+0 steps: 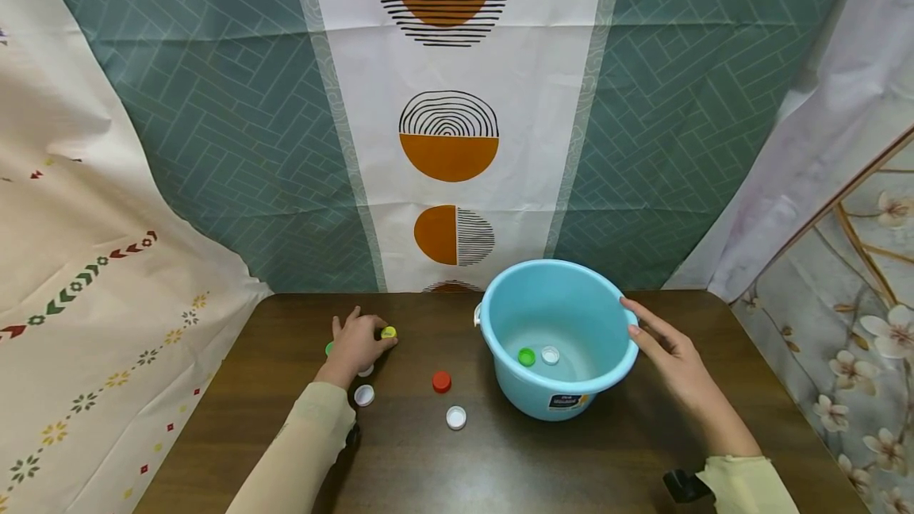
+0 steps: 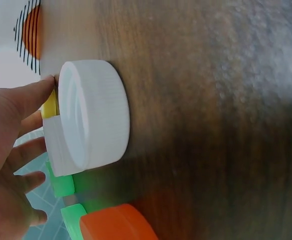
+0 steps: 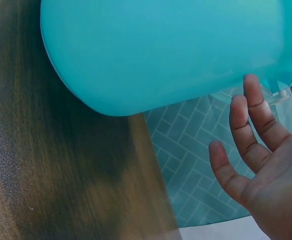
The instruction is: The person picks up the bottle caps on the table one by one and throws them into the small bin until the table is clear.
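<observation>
The left hand point(image 1: 353, 346), pinching the yellow cap point(image 1: 389, 332) at the bucket's point(image 1: 524, 393) nine o'clock, should lift lightly while the right hand point(image 1: 674, 357), fingers relaxed, steadies the three-o'clock rim point(image 1: 632, 351).

Behind a dark wood-grain table point(image 1: 407, 470) hangs a green herringbone-patterned curtain point(image 1: 685, 141), its white central panel point(image 1: 546, 101) printed with orange and black-lined circles. A cream cloth point(image 1: 78, 205) with rows of small flowers drapes at left; blossom-printed fabric point(image 1: 831, 411) flanks the table's right side.
</observation>
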Available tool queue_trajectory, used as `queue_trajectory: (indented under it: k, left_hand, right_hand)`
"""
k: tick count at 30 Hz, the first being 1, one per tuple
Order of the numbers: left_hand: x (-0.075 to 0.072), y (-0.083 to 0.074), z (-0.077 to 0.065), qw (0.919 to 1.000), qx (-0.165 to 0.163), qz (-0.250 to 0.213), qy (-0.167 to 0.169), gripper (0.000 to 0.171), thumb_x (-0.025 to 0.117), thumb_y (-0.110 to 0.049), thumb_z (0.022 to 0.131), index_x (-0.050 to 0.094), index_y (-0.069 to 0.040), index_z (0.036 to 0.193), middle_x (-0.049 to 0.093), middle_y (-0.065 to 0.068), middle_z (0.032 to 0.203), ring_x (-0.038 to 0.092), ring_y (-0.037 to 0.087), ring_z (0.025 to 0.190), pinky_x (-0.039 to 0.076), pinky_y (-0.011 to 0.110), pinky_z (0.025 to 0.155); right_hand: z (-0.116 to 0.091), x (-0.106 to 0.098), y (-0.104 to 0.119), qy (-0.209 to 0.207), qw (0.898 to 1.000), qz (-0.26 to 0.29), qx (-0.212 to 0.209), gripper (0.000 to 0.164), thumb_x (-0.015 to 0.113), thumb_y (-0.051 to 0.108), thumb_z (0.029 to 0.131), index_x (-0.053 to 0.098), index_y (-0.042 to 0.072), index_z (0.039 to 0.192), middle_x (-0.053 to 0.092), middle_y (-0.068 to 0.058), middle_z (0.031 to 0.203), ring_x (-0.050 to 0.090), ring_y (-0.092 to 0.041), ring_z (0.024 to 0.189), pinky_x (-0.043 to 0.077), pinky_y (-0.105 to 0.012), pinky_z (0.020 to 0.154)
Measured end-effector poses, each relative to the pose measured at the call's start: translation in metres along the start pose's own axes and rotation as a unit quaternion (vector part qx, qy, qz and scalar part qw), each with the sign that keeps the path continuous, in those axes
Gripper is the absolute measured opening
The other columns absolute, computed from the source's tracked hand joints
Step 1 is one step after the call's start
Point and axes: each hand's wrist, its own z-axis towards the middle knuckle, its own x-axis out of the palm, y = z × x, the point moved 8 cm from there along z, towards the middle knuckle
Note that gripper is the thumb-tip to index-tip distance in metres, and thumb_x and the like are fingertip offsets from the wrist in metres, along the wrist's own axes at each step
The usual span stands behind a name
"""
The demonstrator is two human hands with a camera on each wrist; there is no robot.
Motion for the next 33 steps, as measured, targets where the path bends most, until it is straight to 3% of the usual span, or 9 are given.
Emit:
queue_trajectory:
  k: [9, 19, 28, 33]
  left_hand:
    - [-0.003, -0.009, -0.001, 0.9995, 0.016, -0.027, -0.008, 0.040, 0.076, -0.035, 0.086, 0.072, -0.008, 0.115, 0.066, 0.009, 0.121, 0.028, 0.039, 0.141, 0.005, 0.071, 0.107]
    - [-0.017, -0.031, 0.000, 0.9943, 0.053, -0.073, -0.057, 0.037, 0.077, -0.032, 0.085, 0.071, -0.009, 0.114, 0.068, 0.007, 0.116, 0.050, 0.034, 0.125, 0.018, 0.065, 0.109]
    - [-0.030, -0.048, 0.001, 0.9844, 0.058, -0.138, -0.093, 0.040, 0.077, -0.030, 0.085, 0.070, -0.009, 0.117, 0.067, 0.004, 0.115, 0.054, 0.027, 0.114, 0.038, 0.050, 0.101]
    - [-0.041, -0.063, 0.000, 0.9688, 0.072, -0.207, -0.115, 0.039, 0.078, -0.029, 0.084, 0.070, -0.009, 0.117, 0.068, 0.003, 0.112, 0.060, 0.023, 0.106, 0.049, 0.044, 0.091]
  right_hand:
    - [0.000, 0.000, 0.000, 0.003, 1.000, 0.000, 0.001, 0.045, 0.049, 0.021, 0.104, 0.044, 0.019, 0.149, 0.048, -0.014, 0.144, 0.059, -0.008, 0.112, 0.048, -0.019, 0.087]
    - [-0.001, 0.001, 0.000, 0.000, 1.000, -0.014, 0.008, 0.045, 0.049, 0.023, 0.104, 0.044, 0.021, 0.149, 0.049, -0.013, 0.143, 0.059, -0.008, 0.110, 0.048, -0.019, 0.086]
    - [-0.001, 0.000, 0.002, 0.001, 1.000, -0.019, 0.007, 0.045, 0.049, 0.023, 0.104, 0.044, 0.021, 0.149, 0.048, -0.010, 0.144, 0.058, -0.008, 0.110, 0.047, -0.018, 0.086]
    - [-0.001, 0.000, 0.000, -0.001, 1.000, -0.018, 0.011, 0.045, 0.049, 0.025, 0.104, 0.044, 0.022, 0.149, 0.048, -0.008, 0.145, 0.057, -0.008, 0.112, 0.048, -0.018, 0.086]
